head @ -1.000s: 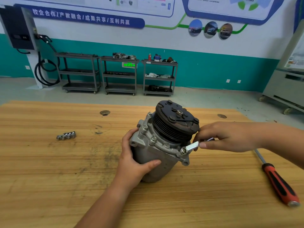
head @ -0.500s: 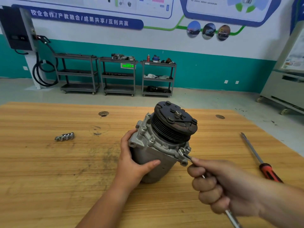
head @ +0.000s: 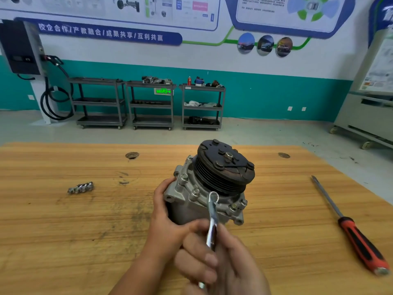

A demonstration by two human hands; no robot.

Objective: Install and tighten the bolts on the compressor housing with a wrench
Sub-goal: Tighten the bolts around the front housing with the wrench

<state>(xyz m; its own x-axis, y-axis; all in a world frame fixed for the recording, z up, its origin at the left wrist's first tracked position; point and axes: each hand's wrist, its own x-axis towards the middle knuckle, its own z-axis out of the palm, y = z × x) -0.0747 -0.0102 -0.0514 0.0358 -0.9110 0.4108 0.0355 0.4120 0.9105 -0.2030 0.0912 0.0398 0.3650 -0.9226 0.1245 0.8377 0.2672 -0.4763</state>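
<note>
Teal-and-white wall (head: 265,99) closes off the workshop at the back, with a black charger box (head: 20,47) and its looped cable at the far left. Beside it, a blue banner (head: 106,33) reads 校企合作/产教融合/成果共享/互利共赢; the posters above it are too blurred to read. Three grey trolleys (head: 100,103) stand along the wall, and the middle one carries a glowing green sign (head: 163,91) whose characters cannot be made out. On the left of the wooden surface (head: 53,241) lies a small cluster of loose bolts (head: 80,187), well apart from everything else. Near the middle, the left hand (head: 168,218) grips the compressor (head: 204,188) by the left side of its grey housing, the thumb laid across the front and the other fingers wrapped out of sight behind. The compressor rests on the surface, tilted, its black pulley facing up and to the right; several bolt heads show around the flange. A silver wrench (head: 212,218) rises from the right hand (head: 221,269), its ring end at the front of the flange just below the pulley; whether it sits on a bolt head cannot be told. The right hand's fingers (head: 197,256) are curled tightly round the wrench shank. To the right, a red-and-black screwdriver (head: 350,226) lies alone on the surface, tip away. At the far right, a grey cabinet (head: 365,116) stands on casters.
</note>
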